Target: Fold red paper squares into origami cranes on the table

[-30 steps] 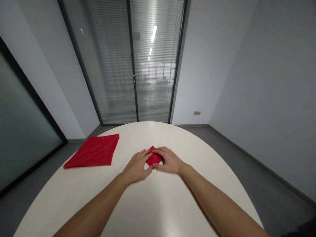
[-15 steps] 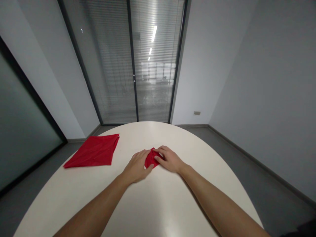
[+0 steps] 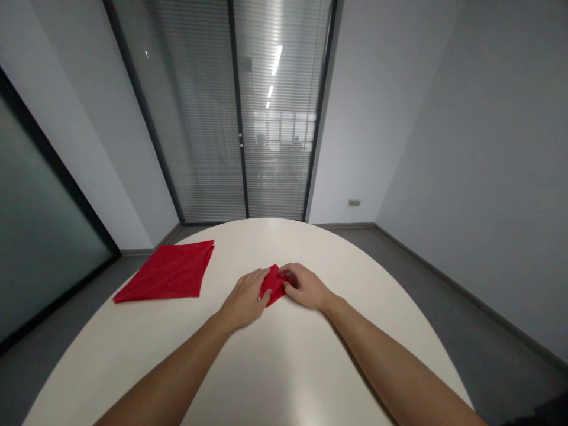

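Note:
A small folded red cloth (image 3: 276,283) lies on the round white table between my two hands. My left hand (image 3: 247,297) holds its left side, fingers along the far edge and thumb resting on the near part. At the cloth's right side, my right hand (image 3: 307,287) has curled fingers, with the thumb and fingertips pinching the edge. The fingertips of both hands partly hide the cloth. Farther left on the table lies a larger red cloth (image 3: 171,271), folded and spread flat, touched by neither hand.
The round white table (image 3: 266,367) has a curved rim on both sides. Behind it stand a glass partition with blinds (image 3: 208,148) and a pale wall (image 3: 355,118) with a socket (image 3: 354,203). Something dark (image 3: 548,411) shows at the lower right corner.
My right thumb and fingers have drawn slightly right, from the cloth's middle to its right edge. My left thumb has shifted up onto the cloth. More of its surface shows.

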Tool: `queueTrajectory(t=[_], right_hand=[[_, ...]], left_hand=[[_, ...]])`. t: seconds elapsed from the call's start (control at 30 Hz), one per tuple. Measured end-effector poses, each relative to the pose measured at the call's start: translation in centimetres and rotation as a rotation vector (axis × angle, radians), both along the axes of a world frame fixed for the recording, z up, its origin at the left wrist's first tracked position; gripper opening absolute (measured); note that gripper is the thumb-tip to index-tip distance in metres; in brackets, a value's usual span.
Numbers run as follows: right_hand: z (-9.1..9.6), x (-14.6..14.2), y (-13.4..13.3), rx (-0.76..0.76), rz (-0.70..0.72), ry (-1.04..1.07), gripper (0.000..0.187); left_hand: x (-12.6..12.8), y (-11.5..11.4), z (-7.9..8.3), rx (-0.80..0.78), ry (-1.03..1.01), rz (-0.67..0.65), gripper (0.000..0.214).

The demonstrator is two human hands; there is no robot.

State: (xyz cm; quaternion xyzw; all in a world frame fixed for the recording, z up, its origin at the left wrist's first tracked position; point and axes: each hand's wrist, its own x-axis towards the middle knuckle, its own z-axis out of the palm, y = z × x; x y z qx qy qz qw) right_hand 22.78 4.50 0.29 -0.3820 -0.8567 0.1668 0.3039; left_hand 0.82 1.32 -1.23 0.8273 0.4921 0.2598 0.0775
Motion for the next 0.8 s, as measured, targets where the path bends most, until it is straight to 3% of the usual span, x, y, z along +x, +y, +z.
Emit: queueTrajectory(t=[0.1,0.23,0.43,0.8], right_hand=[[-0.09,0.04,0.09,0.042,0.038,-0.005,0.037],[0.14,0.0,0.04,0.075,0.055,-0.021,0.024],[0.35,0.0,-0.14,0.022,-0.035,-0.047,0.011],[0.19,0.07,-0.12,-0.043,-0.11,0.043,0.009]], left_hand=[[0.05,0.0,-0.02,-0.002,-0.022,-0.003,0.049],[0.05,-0.03,0.05,-0.006,-0.042,-0.005,0.049],[-0.11,0.09,-0.09,-0.04,-0.083,0.013,0.052],[-0.18,0.17,0.02,-0.123,-0.311,0.091,0.06]])
